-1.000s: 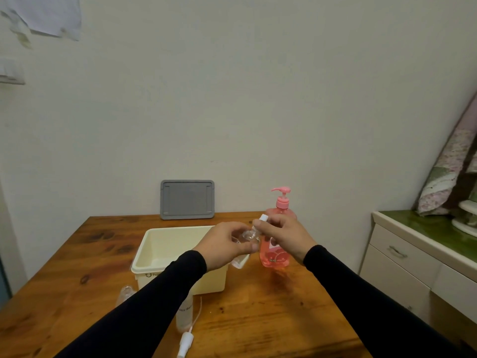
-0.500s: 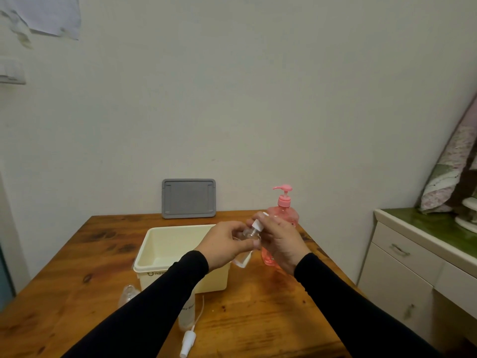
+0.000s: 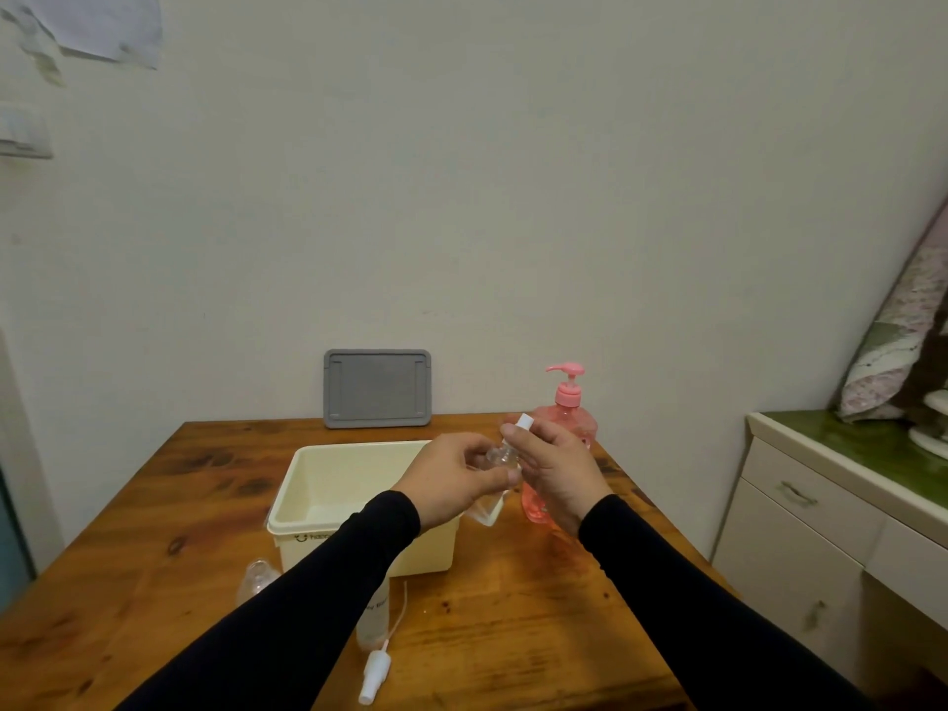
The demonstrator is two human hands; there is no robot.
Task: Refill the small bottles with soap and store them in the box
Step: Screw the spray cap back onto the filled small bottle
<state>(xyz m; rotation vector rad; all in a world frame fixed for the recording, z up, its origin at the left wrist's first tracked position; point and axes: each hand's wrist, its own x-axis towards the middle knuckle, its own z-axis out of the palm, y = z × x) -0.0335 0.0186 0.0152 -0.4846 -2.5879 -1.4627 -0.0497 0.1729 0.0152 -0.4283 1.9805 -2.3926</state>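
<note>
We hold a small clear bottle above the table, at the box's three o'clock edge. Our left hand grips its body while our right hand pinches the white cap at its top; whether the cap is going on or coming off, we cannot tell. The cream box looks empty where visible. At its seven o'clock lies another small bottle, and by our left sleeve a third with its spray top out. The pink soap dispenser stands at three o'clock. We judge the task early: nothing stored yet
</note>
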